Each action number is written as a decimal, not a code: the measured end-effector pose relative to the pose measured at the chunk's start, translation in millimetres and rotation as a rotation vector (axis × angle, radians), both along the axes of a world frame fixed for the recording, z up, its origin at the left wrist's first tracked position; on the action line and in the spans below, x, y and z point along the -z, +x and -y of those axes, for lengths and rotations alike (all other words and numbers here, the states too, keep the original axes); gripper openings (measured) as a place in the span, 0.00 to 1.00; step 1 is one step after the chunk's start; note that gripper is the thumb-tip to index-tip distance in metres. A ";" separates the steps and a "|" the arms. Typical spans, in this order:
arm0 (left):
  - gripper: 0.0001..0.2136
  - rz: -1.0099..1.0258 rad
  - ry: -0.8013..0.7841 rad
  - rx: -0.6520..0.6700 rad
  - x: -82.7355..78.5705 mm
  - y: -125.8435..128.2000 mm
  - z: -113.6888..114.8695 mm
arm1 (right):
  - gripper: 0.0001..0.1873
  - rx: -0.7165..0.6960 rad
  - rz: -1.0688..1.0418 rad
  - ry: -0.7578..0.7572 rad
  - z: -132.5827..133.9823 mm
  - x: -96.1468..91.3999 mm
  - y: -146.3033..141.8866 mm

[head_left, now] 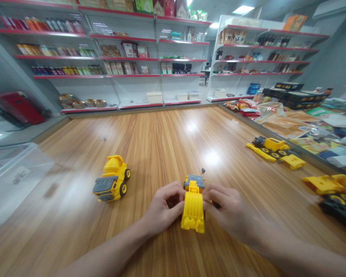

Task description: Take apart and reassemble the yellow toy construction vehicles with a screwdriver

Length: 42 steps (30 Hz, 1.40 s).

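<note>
A yellow toy truck (pixel 192 209) with a grey cab part is between my two hands, near the front of the wooden table. My left hand (pixel 167 204) pinches its left side, thumb and fingers closed against it. From the other side, my right hand (pixel 226 207) grips it with bent fingers. The hands partly hide the truck's wheels. Just beyond it lies a small dark piece (pixel 203 170), perhaps a screw. To the left stands a yellow toy cement mixer truck (pixel 111 179) with a grey cab and black wheels, touched by neither hand.
Yellow and black toy vehicle parts (pixel 272 148) lie at the right, with more parts (pixel 334 188) nearer me. A clear plastic bin (pixel 14 177) stands at the left edge. Packaged goods (pixel 288 119) are piled beyond the table's right rim. Stocked shelves (pixel 127 38) line the back.
</note>
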<state>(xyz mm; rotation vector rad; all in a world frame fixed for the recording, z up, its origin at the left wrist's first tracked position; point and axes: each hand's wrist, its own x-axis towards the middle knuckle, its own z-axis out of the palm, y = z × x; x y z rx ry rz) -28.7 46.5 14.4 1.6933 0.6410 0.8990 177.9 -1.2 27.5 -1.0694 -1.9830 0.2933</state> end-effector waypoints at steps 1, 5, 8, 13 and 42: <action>0.09 0.000 -0.001 -0.003 0.0 0.0 0.1 | 0.11 0.001 0.008 0.006 -0.2 1.0 0.4; 0.09 0.004 -0.007 -0.024 2.2 -0.8 0.3 | 0.10 0.010 0.028 -0.026 -1.1 3.5 1.3; 0.09 0.012 -0.016 -0.043 4.7 -2.0 0.3 | 0.06 0.015 0.009 -0.144 -0.7 1.2 0.3; 0.11 0.030 -0.041 -0.079 7.5 -2.3 -0.7 | 0.08 0.024 -0.211 -0.449 2.0 -5.7 1.7; 0.12 0.049 -0.071 -0.096 7.1 -1.7 -0.5 | 0.16 0.184 -0.658 -0.566 -2.8 3.6 6.1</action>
